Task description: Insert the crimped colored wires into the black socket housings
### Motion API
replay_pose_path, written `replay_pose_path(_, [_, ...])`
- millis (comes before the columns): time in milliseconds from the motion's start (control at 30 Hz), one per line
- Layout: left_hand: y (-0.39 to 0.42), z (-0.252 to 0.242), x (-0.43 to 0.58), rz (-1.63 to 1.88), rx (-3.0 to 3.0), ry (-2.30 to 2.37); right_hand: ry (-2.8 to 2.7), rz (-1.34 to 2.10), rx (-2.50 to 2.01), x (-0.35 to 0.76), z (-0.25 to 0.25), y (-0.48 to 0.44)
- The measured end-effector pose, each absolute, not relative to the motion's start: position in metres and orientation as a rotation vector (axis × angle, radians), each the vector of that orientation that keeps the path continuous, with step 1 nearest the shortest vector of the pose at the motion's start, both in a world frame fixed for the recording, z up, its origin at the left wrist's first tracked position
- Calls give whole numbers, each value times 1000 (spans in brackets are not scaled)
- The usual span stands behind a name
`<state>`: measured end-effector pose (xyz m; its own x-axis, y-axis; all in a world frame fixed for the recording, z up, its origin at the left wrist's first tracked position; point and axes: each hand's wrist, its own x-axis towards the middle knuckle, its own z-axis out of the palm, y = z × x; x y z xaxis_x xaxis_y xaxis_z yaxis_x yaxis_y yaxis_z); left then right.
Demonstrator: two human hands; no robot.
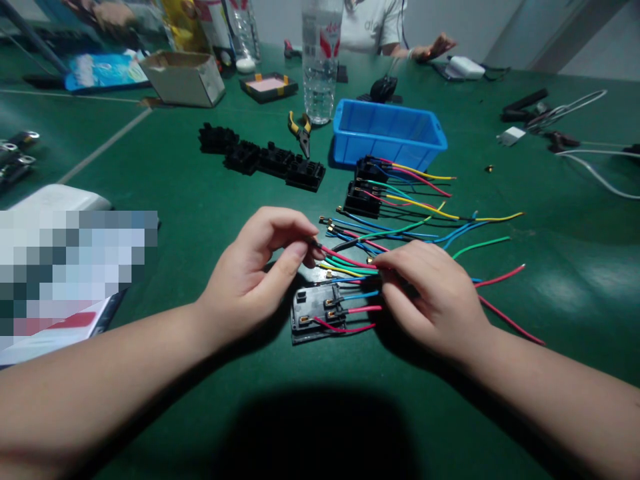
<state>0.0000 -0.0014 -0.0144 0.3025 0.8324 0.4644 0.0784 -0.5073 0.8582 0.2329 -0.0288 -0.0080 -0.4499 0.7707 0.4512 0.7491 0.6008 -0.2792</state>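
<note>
My left hand pinches the terminal end of a red wire between thumb and fingertips. To its right, my right hand has its fingers closed on the same wire, farther along. Just below the hands lies a black socket housing with red and blue wires fitted into it. Loose blue, green, yellow and red wires with brass terminals spread over the table behind my fingers. Two more black housings with wires attached sit beyond them.
A blue plastic bin stands behind the wired housings. Pliers and a row of black housings lie left of it. A water bottle, a cardboard box and a charger cable are farther back. Another person's hand rests across the table.
</note>
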Motion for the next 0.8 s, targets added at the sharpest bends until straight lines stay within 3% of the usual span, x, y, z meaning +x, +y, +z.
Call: replay_pose_path(800, [2,-15,-7,1203,1872,873,-2220,73,-1122,231,-4,-31])
